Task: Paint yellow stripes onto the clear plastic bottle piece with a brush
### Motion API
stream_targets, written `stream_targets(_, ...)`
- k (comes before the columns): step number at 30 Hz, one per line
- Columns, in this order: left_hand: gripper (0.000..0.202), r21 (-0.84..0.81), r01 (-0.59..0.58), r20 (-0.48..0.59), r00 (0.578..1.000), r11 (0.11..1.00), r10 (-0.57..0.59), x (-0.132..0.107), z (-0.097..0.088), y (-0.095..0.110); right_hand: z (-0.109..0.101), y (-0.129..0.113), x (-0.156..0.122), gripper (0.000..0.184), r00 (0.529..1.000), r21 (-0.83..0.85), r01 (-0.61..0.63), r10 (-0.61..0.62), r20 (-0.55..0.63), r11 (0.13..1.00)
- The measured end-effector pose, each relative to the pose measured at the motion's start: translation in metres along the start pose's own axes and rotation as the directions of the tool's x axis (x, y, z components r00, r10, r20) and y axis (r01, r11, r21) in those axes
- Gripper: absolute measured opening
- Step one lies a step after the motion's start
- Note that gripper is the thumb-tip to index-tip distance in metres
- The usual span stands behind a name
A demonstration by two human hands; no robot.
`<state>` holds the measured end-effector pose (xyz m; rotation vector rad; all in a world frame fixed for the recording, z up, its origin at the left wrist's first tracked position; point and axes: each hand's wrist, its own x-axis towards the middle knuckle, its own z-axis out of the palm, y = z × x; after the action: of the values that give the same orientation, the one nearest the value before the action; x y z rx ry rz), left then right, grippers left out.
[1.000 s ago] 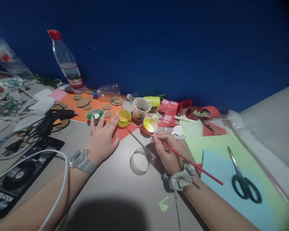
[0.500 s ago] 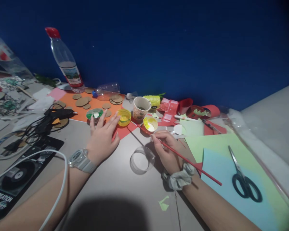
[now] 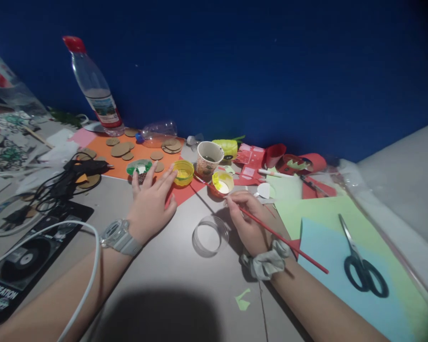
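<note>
At centre frame, the right hand (image 3: 248, 221) pinches a slim red-handled paintbrush (image 3: 271, 231) as the splayed left hand (image 3: 151, 206) touches a round yellow plastic tub (image 3: 184, 181).

Smooth brush (image 3: 284, 240), crinkled cloth scrunchie (image 3: 267, 264)

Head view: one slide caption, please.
Right hand holds a red brush; left hand spread beside a yellow container.

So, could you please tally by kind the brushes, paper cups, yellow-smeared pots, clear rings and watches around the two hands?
Brush: 1
Paper cup: 1
Yellow-smeared pots: 2 (left pot, right pot)
Clear ring: 1
Watch: 1
Total: 6
</note>
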<state>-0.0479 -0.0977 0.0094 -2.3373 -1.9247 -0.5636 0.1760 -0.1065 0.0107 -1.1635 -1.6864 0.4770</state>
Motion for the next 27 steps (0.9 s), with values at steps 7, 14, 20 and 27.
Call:
stream_targets(7, 0.058, 0.016, -0.003, -0.005, 1.000, 1.000, 0.003, -0.001, 0.000, 0.000, -0.003, -0.006, 0.000, 0.008, 0.999, -0.040, 0.041, -0.041, 0.008, 0.998)
stream_targets(14, 0.057, 0.010, 0.003, 0.005, 1.000, 1.000, -0.003, -0.001, -0.001, 0.000, -0.003, -0.006, 0.001, 0.008, 0.995, 0.021, 0.079, -0.080, 0.067, 0.997)
stream_targets(20, 0.057, -0.002, -0.002, 0.007, 1.000, 1.000, 0.002, 0.000, -0.001, 0.000, 0.002, 0.010, -0.005, 0.011, 0.993, 0.239, -0.076, 0.096, -0.074, 0.968)
stream_targets(27, 0.059, -0.006, 0.003, 0.001, 1.000, 1.000, -0.003, -0.001, 0.000, 0.001, 0.008, 0.016, -0.001, 0.010, 0.973, 0.336, -0.116, 0.175, -0.148, 0.935)
